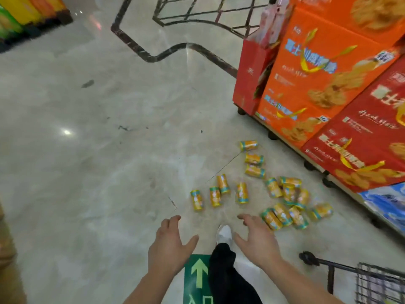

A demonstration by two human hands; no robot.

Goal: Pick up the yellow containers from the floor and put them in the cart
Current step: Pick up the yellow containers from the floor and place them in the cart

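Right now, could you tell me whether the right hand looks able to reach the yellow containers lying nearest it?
Probably yes: the right hand is open, its fingers spread toward the nearest yellow containers, with only bare floor showing between them.

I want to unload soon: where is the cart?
Head view, bottom right corner: the dark wire-mesh metal cart stands right of the right hand, below the scattered yellow containers.

Containers [242,193] lie scattered on the floor [109,150] ahead of my hands, most of them beyond my right hand [257,242] and a few ahead of my left hand [169,249]. My shoe [224,233] is between the hands. The cart [381,281] is behind and to the right, and boxes [317,84] are stacked far right.
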